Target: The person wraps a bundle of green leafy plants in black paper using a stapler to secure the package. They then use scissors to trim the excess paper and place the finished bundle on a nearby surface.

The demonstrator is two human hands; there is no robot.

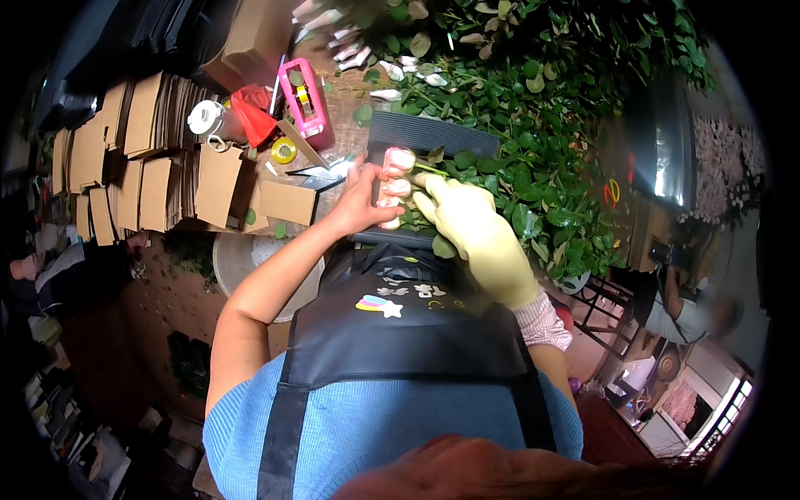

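Several pale pink roses point(398, 160) lie in a row, heads to the left, on a dark grey ridged board point(433, 136) in front of my body. My bare left hand point(362, 200) curves round the heads, its thumb by the nearest ones and its fingers by the farthest. A pale yellow rubber glove covers my right hand point(467, 221); its fingertips close over the green stems just right of the heads. The glove hides part of the stems and the exact grip.
Leafy cut stems point(550, 150) heap up to the right and behind. A pink tape dispenser point(308, 104), tape roll point(283, 151), white-lidded cup point(208, 118) and stacked cardboard pieces point(150, 187) stand left. White-wrapped buds point(354, 58) lie beyond. Another person point(679, 312) is at far right.
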